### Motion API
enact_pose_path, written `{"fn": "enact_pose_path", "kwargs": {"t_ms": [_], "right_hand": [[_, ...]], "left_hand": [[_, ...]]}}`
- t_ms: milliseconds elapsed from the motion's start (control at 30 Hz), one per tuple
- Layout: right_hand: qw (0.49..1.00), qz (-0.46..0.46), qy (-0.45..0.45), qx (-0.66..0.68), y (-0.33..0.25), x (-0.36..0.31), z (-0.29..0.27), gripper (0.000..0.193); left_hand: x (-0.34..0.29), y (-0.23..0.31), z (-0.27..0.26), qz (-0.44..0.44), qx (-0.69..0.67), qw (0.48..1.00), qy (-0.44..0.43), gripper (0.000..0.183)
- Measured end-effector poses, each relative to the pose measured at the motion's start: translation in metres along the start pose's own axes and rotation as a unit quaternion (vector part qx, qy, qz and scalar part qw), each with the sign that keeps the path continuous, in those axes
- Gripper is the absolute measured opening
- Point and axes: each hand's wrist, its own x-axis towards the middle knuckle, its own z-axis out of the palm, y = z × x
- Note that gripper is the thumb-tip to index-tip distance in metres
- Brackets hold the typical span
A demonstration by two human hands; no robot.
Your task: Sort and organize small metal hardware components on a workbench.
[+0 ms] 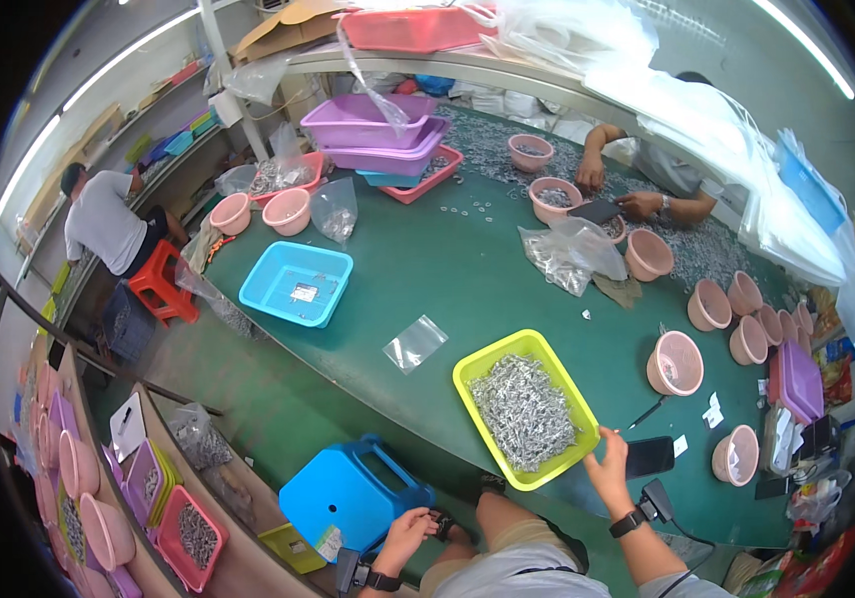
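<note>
A yellow-green plastic basin (587,409) filled with small silvery metal parts (522,411) sits at the near edge of the green table. My right hand (609,470) is at its right corner, thumb and fingers on the rim. My left hand (407,533) hangs low beside the table, near a blue plastic stool (342,503); its fingers are loosely bent and apart, with nothing visible in them. Left of the basin lies a small clear zip bag (415,344). A black phone (650,457) lies just right of my right hand.
A light-blue basin (298,284) stands further left. Pink bowls (675,364) and a dark pen (646,413) are at the right. Across the table, a co-worker's hands (637,206) work among loose metal parts. Another person sits on a red stool (162,286) at left, by shelves.
</note>
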Motion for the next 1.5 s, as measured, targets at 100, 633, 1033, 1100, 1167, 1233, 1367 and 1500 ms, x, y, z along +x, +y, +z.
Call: {"fn": "enact_pose_path", "kwargs": {"t_ms": [100,633,1033,1100,1167,1233,1367,1500], "right_hand": [[0.991,-0.059,-0.102,0.07,-0.015,0.022,0.013,0.042],[0.969,-0.119,-0.178,0.125,-0.022,0.075,0.062,0.024],[0.995,-0.004,-0.103,0.0,-0.058,0.112,0.106,0.026],[0.991,0.006,-0.131,0.014,-0.068,0.099,0.092,0.022],[0.987,0.05,-0.147,0.031,-0.075,0.09,0.076,0.019],[0.992,0.066,-0.09,0.06,-0.074,0.092,0.073,0.01],[0.968,0.247,0.003,0.049,-0.077,0.124,0.086,0.01],[0.984,0.164,-0.05,0.052,-0.078,0.106,0.096,0.015]], "left_hand": [[0.021,0.019,0.006,0.022,0.026,0.999,0.024,0.028],[0.157,0.12,0.007,0.236,0.258,0.928,0.127,0.023],[0.285,0.166,-0.013,0.282,0.557,0.778,0.066,0.019],[0.297,0.171,-0.031,0.3,0.572,0.76,0.076,0.017],[0.306,0.185,-0.042,0.366,0.586,0.71,0.137,0.016],[0.307,0.207,-0.035,0.395,0.533,0.738,0.123,0.012],[0.286,0.224,0.012,0.421,0.437,0.788,-0.103,0.006],[0.252,0.214,0.08,0.424,0.37,0.77,-0.302,0.016]]}}
